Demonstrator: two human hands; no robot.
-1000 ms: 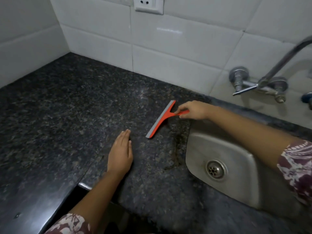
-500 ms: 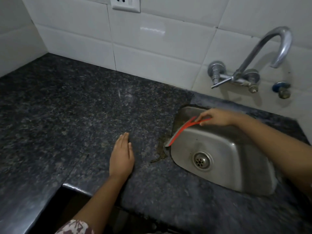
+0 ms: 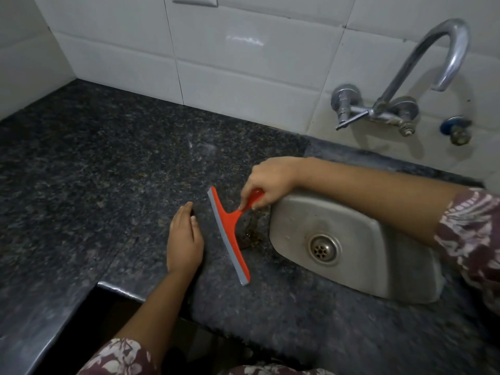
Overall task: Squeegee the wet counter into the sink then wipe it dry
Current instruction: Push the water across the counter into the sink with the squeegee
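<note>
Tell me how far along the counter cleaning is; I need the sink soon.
Squeegeeing is under way. The right hand grips the red squeegee by its handle, blade on the counter left of the sink; the left hand lies flat beside it. A small puddle remains at the sink's edge, so more strokes are left. No cloth is in view, so the dry wipe looks not yet started.

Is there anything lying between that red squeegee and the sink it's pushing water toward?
Nothing solid shows between the squeegee and the sink; only a small wet patch on the counter.
</note>
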